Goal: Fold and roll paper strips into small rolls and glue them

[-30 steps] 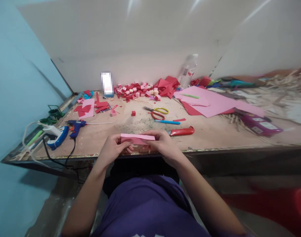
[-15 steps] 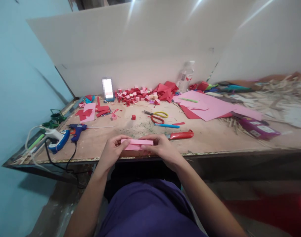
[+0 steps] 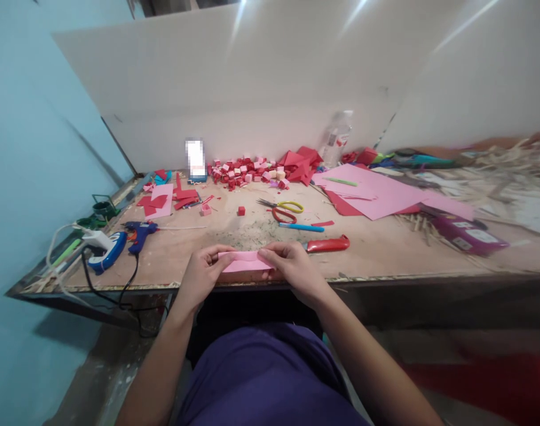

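A narrow pink paper strip (image 3: 245,261) is held over the near edge of the wooden table (image 3: 385,248), folded lengthwise. My left hand (image 3: 202,273) pinches its left end, fingers curled round it. My right hand (image 3: 291,269) grips the right end, thumb pressed on top. Both hands hover just above the table edge, in front of my purple shirt.
A red-handled knife (image 3: 327,244), blue pen (image 3: 300,227) and scissors (image 3: 282,207) lie just beyond my hands. A blue glue gun (image 3: 139,232) with cords sits at left. Small red and pink cubes (image 3: 245,168) pile at the back; pink paper sheets (image 3: 376,192) spread right.
The strip looks pressed flatter, and my right thumb has slid inward along its top. The camera has tilted up a little.
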### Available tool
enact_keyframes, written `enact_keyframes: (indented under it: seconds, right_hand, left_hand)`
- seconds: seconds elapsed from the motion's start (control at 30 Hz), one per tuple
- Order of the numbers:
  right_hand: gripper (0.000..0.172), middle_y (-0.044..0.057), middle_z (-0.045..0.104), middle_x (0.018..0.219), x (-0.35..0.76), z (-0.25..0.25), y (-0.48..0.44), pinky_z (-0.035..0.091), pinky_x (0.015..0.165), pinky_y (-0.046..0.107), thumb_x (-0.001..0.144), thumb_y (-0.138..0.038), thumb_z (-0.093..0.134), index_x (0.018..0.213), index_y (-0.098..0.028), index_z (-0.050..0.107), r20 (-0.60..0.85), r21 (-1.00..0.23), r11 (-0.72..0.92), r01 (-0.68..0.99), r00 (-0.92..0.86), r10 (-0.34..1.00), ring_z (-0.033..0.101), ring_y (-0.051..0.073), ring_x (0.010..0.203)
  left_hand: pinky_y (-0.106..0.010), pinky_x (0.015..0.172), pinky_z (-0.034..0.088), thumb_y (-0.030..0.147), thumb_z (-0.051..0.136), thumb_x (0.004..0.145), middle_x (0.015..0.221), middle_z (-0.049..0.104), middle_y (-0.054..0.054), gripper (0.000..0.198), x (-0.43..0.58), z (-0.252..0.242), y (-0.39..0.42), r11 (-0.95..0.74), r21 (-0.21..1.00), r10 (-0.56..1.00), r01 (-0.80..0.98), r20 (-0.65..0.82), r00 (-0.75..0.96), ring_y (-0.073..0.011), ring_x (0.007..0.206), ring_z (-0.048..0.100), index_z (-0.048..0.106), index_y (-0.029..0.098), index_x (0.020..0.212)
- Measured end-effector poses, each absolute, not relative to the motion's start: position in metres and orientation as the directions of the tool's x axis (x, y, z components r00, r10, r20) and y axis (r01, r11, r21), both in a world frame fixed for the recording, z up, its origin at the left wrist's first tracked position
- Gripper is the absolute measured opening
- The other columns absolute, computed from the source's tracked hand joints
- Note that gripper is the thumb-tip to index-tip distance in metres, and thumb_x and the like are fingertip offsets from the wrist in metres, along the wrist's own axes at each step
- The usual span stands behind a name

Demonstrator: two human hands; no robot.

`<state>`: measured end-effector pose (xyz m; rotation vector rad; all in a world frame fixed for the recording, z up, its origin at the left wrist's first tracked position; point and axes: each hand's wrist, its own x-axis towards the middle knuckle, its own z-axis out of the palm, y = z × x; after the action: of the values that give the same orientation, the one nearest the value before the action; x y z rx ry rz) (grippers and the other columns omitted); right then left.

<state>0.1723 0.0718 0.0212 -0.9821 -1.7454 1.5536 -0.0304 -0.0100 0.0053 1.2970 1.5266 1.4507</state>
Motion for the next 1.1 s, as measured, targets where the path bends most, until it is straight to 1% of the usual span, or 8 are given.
enact_keyframes:
  seconds: [0.17,0.27,0.43,0.6,0.73,0.83,0.97,1.1]
  right_hand:
    - [0.04,-0.001,0.057,0.06,0.1717,0.0167,0.0733,0.041,0.055,0.024,0.089,-0.05,0.068,0.068,-0.017,0.061,0.016,-0.983,0.111,0.145,-0.538,0.843,0.059,0.015,0.057]
    - [0.041,0.0,0.057,0.06,0.1723,0.0177,0.0726,0.04,0.054,0.024,0.09,-0.052,0.067,0.07,-0.017,0.062,0.031,-0.979,0.134,0.152,-0.541,0.84,0.057,0.015,0.058]
    - [0.035,0.001,0.063,0.063,0.1733,0.021,0.0722,0.042,0.054,0.024,0.083,-0.05,0.076,0.083,-0.015,0.071,-0.006,-0.991,0.066,0.118,-0.526,0.851,0.06,0.016,0.058]
    - [0.041,-0.001,0.058,0.06,0.172,0.0205,0.0728,0.044,0.053,0.024,0.081,-0.054,0.077,0.07,-0.016,0.064,-0.026,-0.996,0.021,0.088,-0.499,0.866,0.06,0.015,0.055]
    - [0.045,-0.001,0.055,0.06,0.171,0.0186,0.0727,0.046,0.052,0.025,0.079,-0.058,0.078,0.069,-0.017,0.063,-0.042,-0.997,-0.001,0.081,-0.511,0.859,0.061,0.015,0.054]
    - [0.045,0.0,0.056,0.062,0.1712,0.0156,0.0739,0.047,0.053,0.025,0.081,-0.058,0.076,0.07,-0.017,0.064,-0.029,-0.996,0.021,0.089,-0.516,0.856,0.062,0.016,0.056]
    - [0.041,0.002,0.059,0.066,0.1726,0.0134,0.0748,0.05,0.055,0.027,0.084,-0.055,0.073,0.073,-0.016,0.068,0.013,-0.99,0.082,0.116,-0.505,0.863,0.06,0.017,0.06]
    - [0.034,0.004,0.065,0.07,0.1738,0.0169,0.0734,0.047,0.055,0.027,0.084,-0.049,0.073,0.078,-0.015,0.074,0.061,-0.978,0.151,0.143,-0.5,0.864,0.059,0.017,0.062]
  left_hand:
    - [-0.026,0.071,0.048,0.047,0.07,0.088,0.086,0.078,-0.005,0.035,-0.0324,0.0057,-0.0103,-0.099,0.961,0.948,0.257,0.17,-0.27,-0.0198,0.08,0.067,0.082,0.014,0.097]
    - [-0.026,0.071,0.047,0.048,0.067,0.09,0.083,0.076,-0.004,0.037,-0.0337,0.0044,-0.01,-0.098,0.958,0.954,0.268,0.168,-0.25,-0.0198,0.079,0.066,0.082,0.014,0.093]
    - [-0.025,0.069,0.046,0.045,0.067,0.09,0.083,0.076,-0.004,0.034,-0.0348,0.0013,-0.0088,-0.103,0.959,0.954,0.266,0.171,-0.245,-0.0188,0.077,0.064,0.082,0.014,0.093]
    - [-0.025,0.071,0.046,0.045,0.069,0.089,0.081,0.075,-0.004,0.032,-0.0342,0.0003,-0.0089,-0.126,0.955,0.94,0.27,0.202,-0.276,-0.0195,0.078,0.064,0.081,0.015,0.089]
    - [-0.025,0.071,0.046,0.045,0.066,0.091,0.078,0.072,-0.003,0.033,-0.0332,-0.0019,-0.0088,-0.139,0.948,0.924,0.285,0.228,-0.308,-0.019,0.077,0.063,0.079,0.014,0.087]
    - [-0.025,0.067,0.048,0.047,0.066,0.091,0.076,0.069,-0.003,0.035,-0.0314,-0.0032,-0.0088,-0.125,0.955,0.921,0.27,0.213,-0.326,-0.0186,0.074,0.062,0.078,0.014,0.085]
    - [-0.025,0.057,0.05,0.05,0.066,0.09,0.075,0.068,-0.002,0.037,-0.0285,-0.0022,-0.0092,-0.069,0.977,0.931,0.201,0.136,-0.34,-0.0178,0.065,0.063,0.078,0.015,0.089]
    - [-0.023,0.061,0.052,0.047,0.07,0.088,0.076,0.072,-0.003,0.033,-0.0277,0.0006,-0.0087,-0.089,0.966,0.935,0.243,0.165,-0.314,-0.0175,0.068,0.066,0.077,0.015,0.084]
